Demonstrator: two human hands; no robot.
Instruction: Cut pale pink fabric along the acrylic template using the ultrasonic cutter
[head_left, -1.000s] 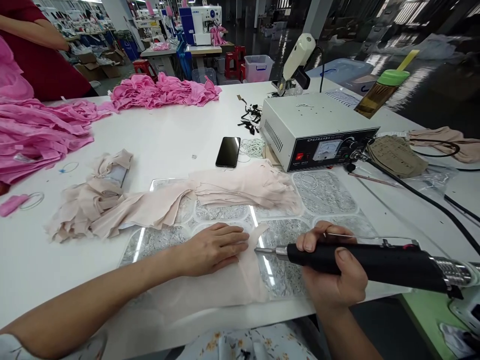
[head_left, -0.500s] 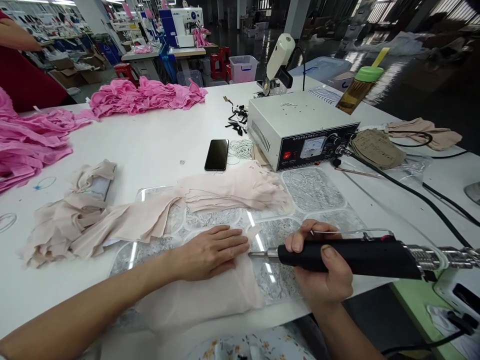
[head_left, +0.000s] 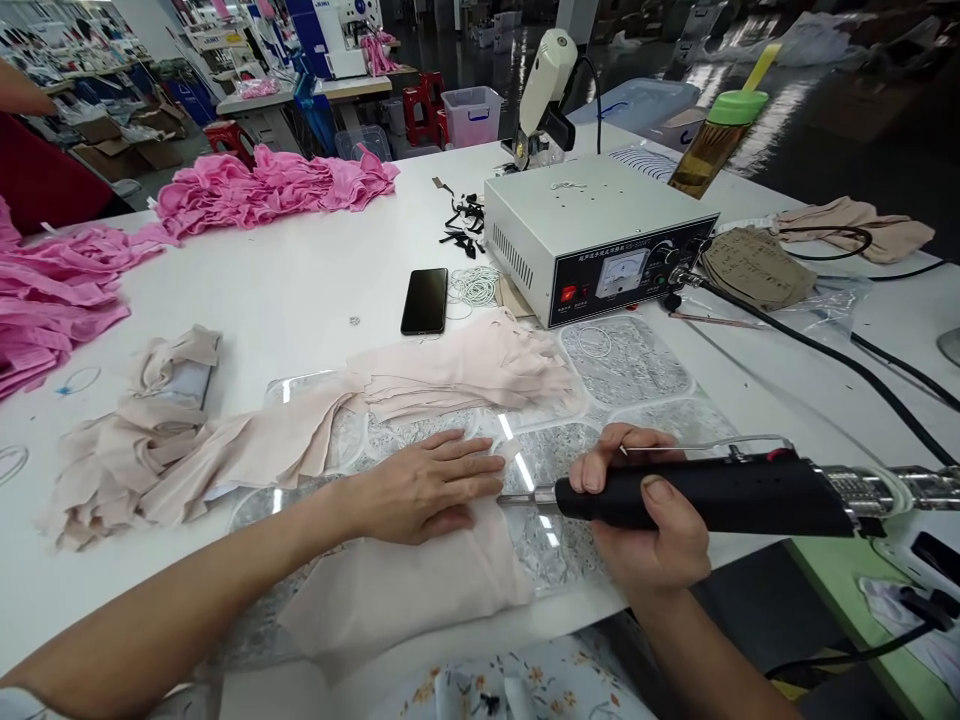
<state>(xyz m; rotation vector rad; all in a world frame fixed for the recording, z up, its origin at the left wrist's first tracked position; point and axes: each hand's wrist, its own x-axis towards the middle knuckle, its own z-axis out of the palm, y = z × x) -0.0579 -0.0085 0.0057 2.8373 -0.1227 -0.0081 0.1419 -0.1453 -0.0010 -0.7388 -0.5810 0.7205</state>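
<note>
My left hand (head_left: 427,487) lies flat, fingers stretched out, pressing a pale pink fabric piece (head_left: 405,590) onto a clear patterned mat (head_left: 637,375) near the table's front edge. My right hand (head_left: 649,525) is wrapped round the black handle of a handheld cutting tool (head_left: 712,495). The tool's metal tip (head_left: 517,498) touches the fabric's edge just right of my left fingertips. A stack of similar pale pink pieces (head_left: 457,370) lies on the mat behind my hands.
A white control box with a meter (head_left: 592,235) stands behind the mat, black cables (head_left: 825,360) running right. A phone (head_left: 424,300), crumpled beige fabric (head_left: 135,440), pink fabric piles (head_left: 270,185), a green-capped bottle (head_left: 716,140) and another person in red (head_left: 37,165) are about.
The view has shifted a little. My left hand stays flat on the fabric, and the tool's tip has come slightly nearer to its fingertips.
</note>
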